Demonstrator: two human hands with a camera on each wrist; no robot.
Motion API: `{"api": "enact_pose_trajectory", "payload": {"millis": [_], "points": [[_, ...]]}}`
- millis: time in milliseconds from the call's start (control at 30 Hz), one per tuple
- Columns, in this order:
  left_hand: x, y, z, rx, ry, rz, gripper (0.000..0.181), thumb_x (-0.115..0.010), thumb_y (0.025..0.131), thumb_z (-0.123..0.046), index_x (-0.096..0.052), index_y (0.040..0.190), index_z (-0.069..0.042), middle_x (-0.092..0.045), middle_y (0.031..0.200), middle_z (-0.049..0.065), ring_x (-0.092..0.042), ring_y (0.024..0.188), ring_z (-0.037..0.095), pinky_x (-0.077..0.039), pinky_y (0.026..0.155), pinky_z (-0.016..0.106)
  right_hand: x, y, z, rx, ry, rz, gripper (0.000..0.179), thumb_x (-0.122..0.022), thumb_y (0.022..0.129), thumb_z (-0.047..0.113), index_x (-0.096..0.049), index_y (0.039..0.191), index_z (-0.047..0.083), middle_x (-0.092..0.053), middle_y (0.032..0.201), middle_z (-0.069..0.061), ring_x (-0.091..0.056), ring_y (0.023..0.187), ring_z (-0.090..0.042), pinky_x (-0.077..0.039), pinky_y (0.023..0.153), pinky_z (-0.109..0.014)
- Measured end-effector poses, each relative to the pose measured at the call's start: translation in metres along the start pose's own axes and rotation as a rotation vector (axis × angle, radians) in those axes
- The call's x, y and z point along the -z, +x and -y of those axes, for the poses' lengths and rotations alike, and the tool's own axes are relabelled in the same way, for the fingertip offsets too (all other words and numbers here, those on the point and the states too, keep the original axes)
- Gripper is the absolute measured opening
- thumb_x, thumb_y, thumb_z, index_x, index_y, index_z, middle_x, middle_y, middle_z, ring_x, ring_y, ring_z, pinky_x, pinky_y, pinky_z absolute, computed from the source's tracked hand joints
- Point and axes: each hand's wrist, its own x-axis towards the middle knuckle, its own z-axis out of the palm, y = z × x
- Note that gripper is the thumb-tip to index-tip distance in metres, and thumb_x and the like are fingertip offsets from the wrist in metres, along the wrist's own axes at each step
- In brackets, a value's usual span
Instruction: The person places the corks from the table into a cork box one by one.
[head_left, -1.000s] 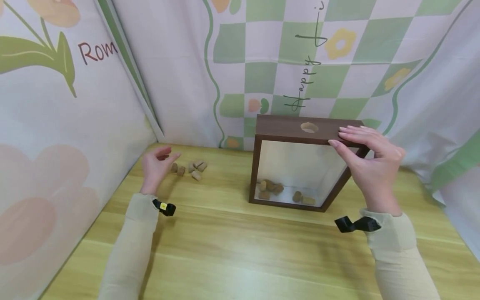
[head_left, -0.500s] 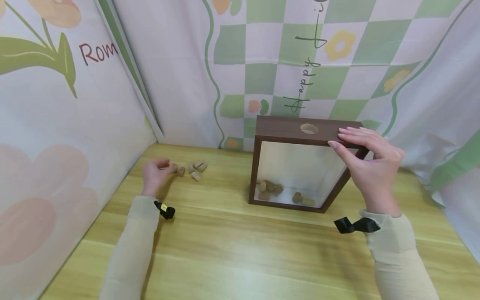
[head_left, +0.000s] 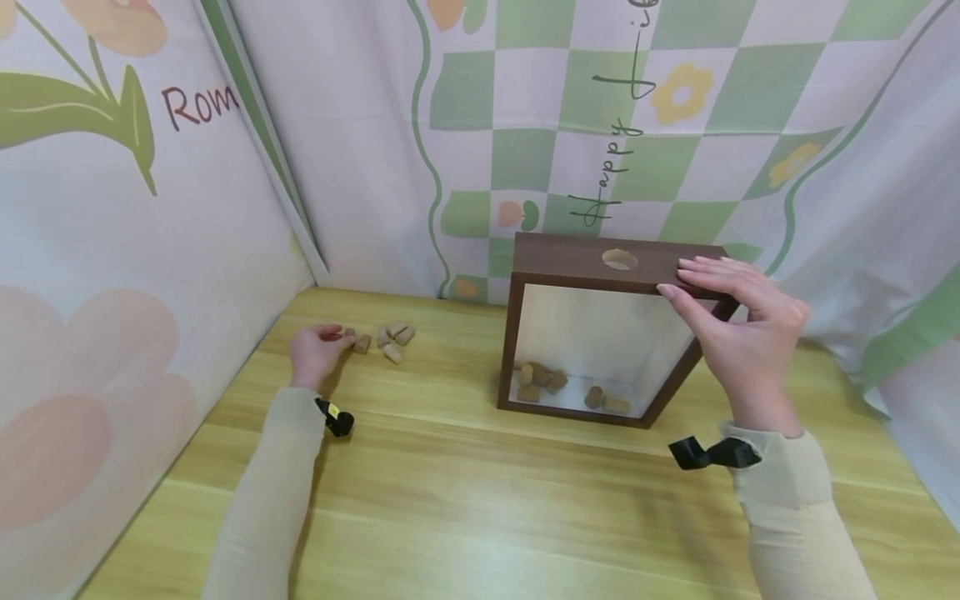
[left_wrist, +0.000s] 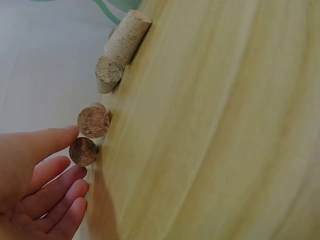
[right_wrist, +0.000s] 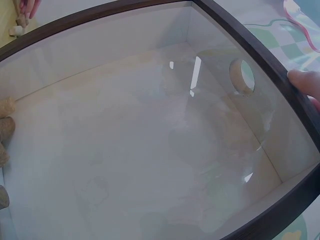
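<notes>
In the head view, your left hand (head_left: 313, 354) is at the far left of the wooden table (head_left: 487, 500), at the left end of a group of loose corks (head_left: 392, 353). Two of these sit beside your fingertips and the others are bunched just to the right. Well to the right stands the dark-framed box (head_left: 558, 254), upright, with a clear front and a round hole (head_left: 620, 261) in its top. Your right hand (head_left: 753, 329) rests on its top right corner, the fingers nearly straight along the top and the thumb against the front edge. Inside, the boxed corks (head_left: 557, 381) lie along the bottom, a group on the left and two farther right. A checked cloth (head_left: 525, 158) hangs on the far side, behind the box.

In the left wrist view, the nearest cork (left_wrist: 83, 152) lies between your thumb and your other fingertips, which are parted only enough to flank it. You cannot tell here whether they pinch it. The second cork (left_wrist: 93, 123) is right against it or very nearly so, by your thumb tip, with paler corks beyond.

In the right wrist view, the box takes up most of the view. Your right thumb touches the frame's outer edge near the hole; most of that hand is out of sight.
</notes>
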Motion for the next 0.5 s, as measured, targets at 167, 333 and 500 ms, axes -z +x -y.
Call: {"api": "enact_pose_trajectory", "payload": {"millis": [167, 333, 500], "points": [[-0.0014, 0.0029, 0.0018, 0.002, 0.015, -0.017, 0.038, -0.077, 0.093, -0.015, -0.069, 0.124, 0.005, -0.07, 0.117, 0.022, -0.064, 0.11, 0.036, -0.048, 0.1, 0.045, -0.0005, -0.0003, 0.0, 0.0, 0.004, -0.003, 0.022, -0.091, 0.074, 0.004, -0.08, 0.091, -0.005, -0.075, 0.095, -0.021, -0.071, 0.101, -0.017, -0.05, 0.1, -0.037], [-0.0013, 0.0021, 0.0012, -0.011, 0.015, -0.024, 0.034, -0.078, 0.092, -0.014, -0.072, 0.12, 0.004, -0.071, 0.116, 0.021, -0.064, 0.113, 0.037, -0.046, 0.103, 0.045, -0.0009, -0.0002, -0.0011, 0.005, 0.017, -0.011, 0.022, -0.091, 0.074, 0.003, -0.08, 0.09, -0.005, -0.075, 0.094, -0.022, -0.071, 0.1, -0.018, -0.051, 0.1, -0.037], [-0.001, 0.001, 0.0009, -0.019, 0.013, -0.006, 0.03, -0.077, 0.094, -0.014, -0.073, 0.118, 0.003, -0.071, 0.117, 0.021, -0.062, 0.116, 0.038, -0.045, 0.105, 0.045, -0.001, 0.0, -0.0014, 0.003, 0.022, -0.008, 0.022, -0.091, 0.073, 0.003, -0.08, 0.09, -0.006, -0.074, 0.094, -0.022, -0.071, 0.1, -0.018, -0.051, 0.099, -0.037]]}}
